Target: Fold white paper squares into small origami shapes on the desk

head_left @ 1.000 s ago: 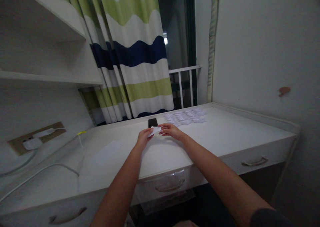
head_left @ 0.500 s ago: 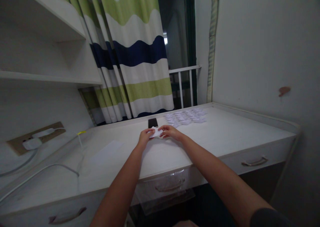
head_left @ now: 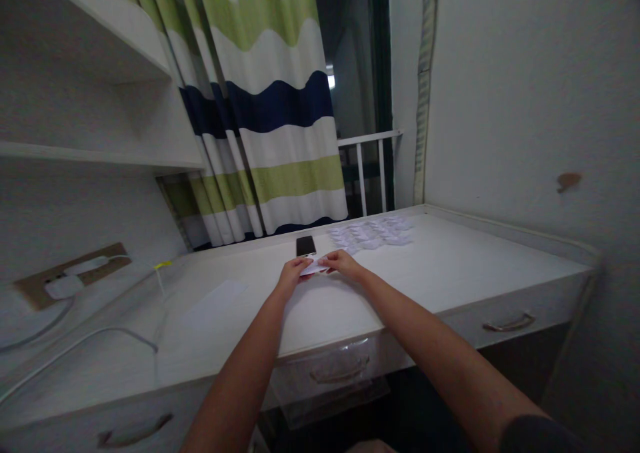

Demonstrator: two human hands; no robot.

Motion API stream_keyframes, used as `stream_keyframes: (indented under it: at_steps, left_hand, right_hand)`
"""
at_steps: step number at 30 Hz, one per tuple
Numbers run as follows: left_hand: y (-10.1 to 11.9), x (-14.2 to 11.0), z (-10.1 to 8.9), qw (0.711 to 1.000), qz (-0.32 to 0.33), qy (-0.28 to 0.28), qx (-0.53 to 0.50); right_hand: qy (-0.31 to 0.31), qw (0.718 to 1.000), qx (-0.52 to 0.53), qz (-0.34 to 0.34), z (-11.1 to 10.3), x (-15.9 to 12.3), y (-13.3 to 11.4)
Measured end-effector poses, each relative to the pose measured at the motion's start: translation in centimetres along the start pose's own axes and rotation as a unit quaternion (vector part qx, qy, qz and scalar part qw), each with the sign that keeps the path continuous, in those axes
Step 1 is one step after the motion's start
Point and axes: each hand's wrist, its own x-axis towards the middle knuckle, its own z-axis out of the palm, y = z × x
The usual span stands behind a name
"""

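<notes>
White paper (head_left: 313, 266) has hands (head_left: 291, 273) (head_left: 345, 264) at both edges (phone (head_left: 305, 245) beyond).

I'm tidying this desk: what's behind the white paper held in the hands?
Beyond the white paper, a flat black object lies on the desk. Whatever the paper itself covers cannot be seen.

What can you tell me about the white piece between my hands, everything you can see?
The white piece is small and looks like paper, with the fingers hiding its ends. The left hand grips one side and the right hand the other, thumbs on top. It sits over the desk, just nearer you than the dark, flat rectangle. Folds or markings are too small to make out.
</notes>
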Motion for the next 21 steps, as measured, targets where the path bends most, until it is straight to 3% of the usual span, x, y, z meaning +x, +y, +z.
stream_keyframes:
  at_steps: [5,10,21]
  left_hand:
    - [0.15,0.1,0.1,1.0,-0.014,-0.014,-0.019]
    - [0.46,-0.28,0.14,0.997,0.01,-0.07,-0.014]
    - [0.3,-0.37,0.15,0.998,0.012,-0.055,-0.003]
  right_hand:
    - [0.053,0.998,0.027,0.007,-0.22,0.3,0.11]
    - [0.106,0.991,0.083,0.029,-0.21,0.33,-0.33]
    - [0.101,0.988,0.113,0.022,-0.36,0.37,-0.12]
